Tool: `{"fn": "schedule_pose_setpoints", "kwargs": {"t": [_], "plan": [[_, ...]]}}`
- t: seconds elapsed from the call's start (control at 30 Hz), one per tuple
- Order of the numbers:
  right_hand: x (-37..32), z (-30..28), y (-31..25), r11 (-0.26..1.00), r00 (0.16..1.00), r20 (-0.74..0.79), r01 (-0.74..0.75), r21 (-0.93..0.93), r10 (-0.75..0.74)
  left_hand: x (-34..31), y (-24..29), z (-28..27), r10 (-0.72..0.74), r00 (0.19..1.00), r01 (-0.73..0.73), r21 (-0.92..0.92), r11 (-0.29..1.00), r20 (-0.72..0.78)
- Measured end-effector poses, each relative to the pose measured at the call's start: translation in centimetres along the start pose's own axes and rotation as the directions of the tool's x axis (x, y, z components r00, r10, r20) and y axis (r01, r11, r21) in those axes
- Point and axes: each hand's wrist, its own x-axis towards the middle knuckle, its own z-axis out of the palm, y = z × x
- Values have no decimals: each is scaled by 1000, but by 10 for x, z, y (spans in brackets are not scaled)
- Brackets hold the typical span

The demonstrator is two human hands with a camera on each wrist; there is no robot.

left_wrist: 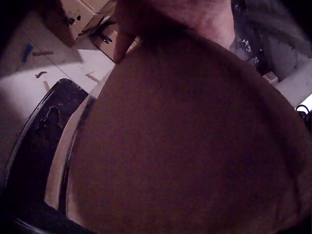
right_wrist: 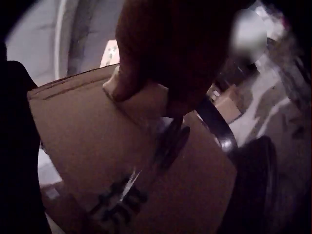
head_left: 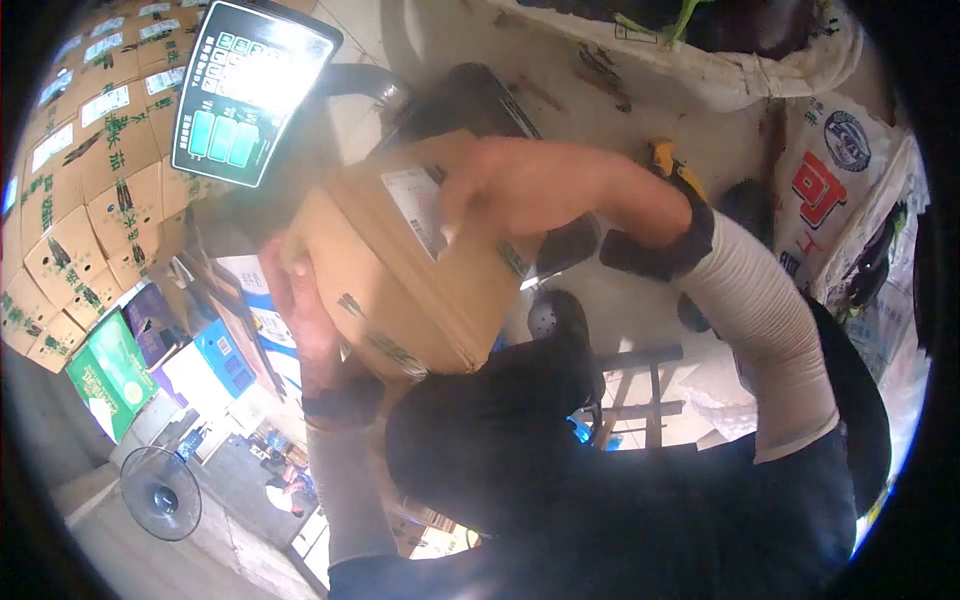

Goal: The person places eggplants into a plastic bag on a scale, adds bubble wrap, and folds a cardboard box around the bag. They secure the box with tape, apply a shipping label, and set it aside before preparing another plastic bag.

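A taped cardboard box [head_left: 400,270] with green print and a white label [head_left: 415,205] is held between both hands, in front of the person's dark-clothed lap. The left hand [head_left: 305,310] grips its left side; in the left wrist view, that hand [left_wrist: 195,19] shows at the far edge of the shadowed box [left_wrist: 185,136]. At the upper right, the right hand [head_left: 520,190] grips the box by the label, slightly blurred. The right wrist view has the thumb [right_wrist: 124,85] bent over the box's upper part, with dark print and shiny tape below.
A lit scale display [head_left: 250,95] stands beyond the box, near a black platform [head_left: 480,100]. Printed cartons [head_left: 100,170] are stacked at the left. A fan [head_left: 160,495] is at lower left, a white sack [head_left: 830,170] at right, and a yellow-handled tool [head_left: 675,165] behind the right forearm.
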Motion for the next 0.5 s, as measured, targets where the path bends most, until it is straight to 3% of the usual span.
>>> {"fn": "schedule_pose_setpoints", "kwargs": {"t": [0.03,0.07,0.1,0.13,0.17,0.2,0.23,0.27,0.3,0.37,0.43,0.5], "plan": [[17,-9,1,1000,1000,6,3,8,-3,-5,-5,-5,29,999,-28,56,998,-24],[45,-28,9,925,960,116,276,-261,-254,-7,-1,-2,22,999,-20,49,999,-29],[58,-40,12,714,854,280,521,-468,-439,-8,8,6,17,1000,-16,47,999,-20],[22,-38,-2,945,939,-234,292,147,-254,-10,20,13,-29,1000,29,12,1000,-2],[-10,-40,-27,617,853,-460,228,753,247,-13,27,15,-76,997,76,-24,997,14],[4,-83,-49,931,701,-697,338,139,-151,-9,18,5,-58,998,58,62,996,13],[22,-118,-64,788,535,-590,297,-539,-605,-8,15,5,-50,999,51,50,997,-10],[21,-109,-67,787,540,-584,300,-540,-606,-6,14,4,-60,998,61,15,998,-14],[14,-88,-68,882,651,-611,216,-419,-450,-8,13,5,-70,997,70,-19,997,-18],[-3,-50,-55,982,793,-601,-15,-189,-103,-7,10,2,-36,999,36,-1,999,-4],[-5,-26,-4,911,707,-642,10,-412,-298,1,7,8,13,1000,-13,13,1000,6],[4,-18,18,950,739,-620,83,-302,-262,-4,11,9,-56,998,54,-46,997,-25]]}}
